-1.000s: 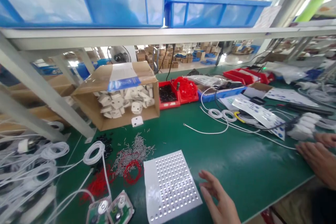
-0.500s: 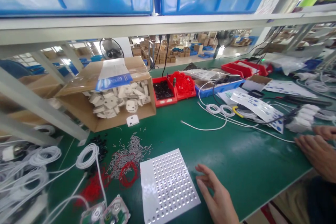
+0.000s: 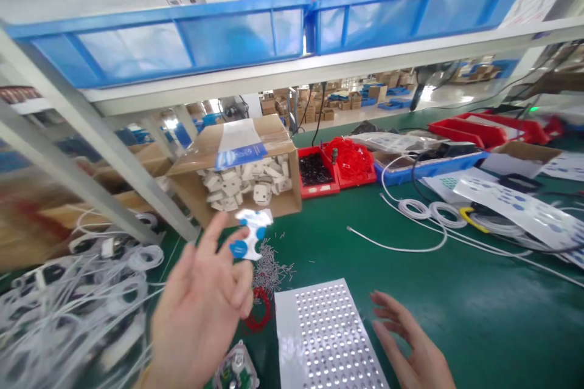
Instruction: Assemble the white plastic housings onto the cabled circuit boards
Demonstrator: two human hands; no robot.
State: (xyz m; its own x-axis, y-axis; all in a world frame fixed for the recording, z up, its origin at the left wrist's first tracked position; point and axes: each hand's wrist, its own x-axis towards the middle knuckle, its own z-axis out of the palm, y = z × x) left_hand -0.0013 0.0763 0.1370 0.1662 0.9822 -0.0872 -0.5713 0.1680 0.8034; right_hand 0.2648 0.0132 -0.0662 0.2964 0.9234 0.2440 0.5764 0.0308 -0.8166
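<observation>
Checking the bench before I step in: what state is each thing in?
Left hand: raised, fingertips pinching white-and-blue sticker strip.
Right hand: open, beside dotted sheet.
Dotted sheet: flat on table.
Cardboard box: on its side, open, holding white parts.

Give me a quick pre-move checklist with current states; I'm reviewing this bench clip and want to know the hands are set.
1. Left hand has the white and blue sticker piece at its fingertips: ok.
2. Firmness of that grip: cannot tell, blurred.
3. Right hand free, open, hovering beside the dotted sheet: ok.
4. Dotted sheet flat on the green mat: ok.
5. Space around the sheet clear: not ok, metal pins and a red wire loop lie close.
</observation>
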